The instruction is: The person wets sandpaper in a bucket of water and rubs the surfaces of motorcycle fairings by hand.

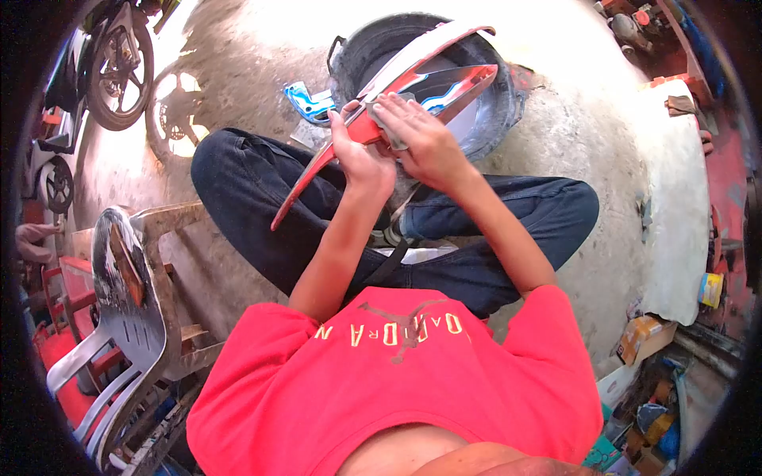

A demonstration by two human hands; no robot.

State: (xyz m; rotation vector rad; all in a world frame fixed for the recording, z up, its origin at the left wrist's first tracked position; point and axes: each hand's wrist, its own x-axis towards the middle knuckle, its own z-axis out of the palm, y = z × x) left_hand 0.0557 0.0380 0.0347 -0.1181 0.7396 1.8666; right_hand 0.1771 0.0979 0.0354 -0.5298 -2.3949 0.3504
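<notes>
Head view: left hand closed around the red-and-white panel, fingers partly hidden; right hand, fingers nearly straight, holds a grey pad against it. Panel's far end overhangs the tub beyond the grip.

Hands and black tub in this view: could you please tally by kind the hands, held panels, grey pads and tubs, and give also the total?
Hands (left hand, right hand): 2
Curved panel: 1, its two prongs seeming to join under the right hand
Grey pad: 1
Black tub: 1
Total: 5
</notes>
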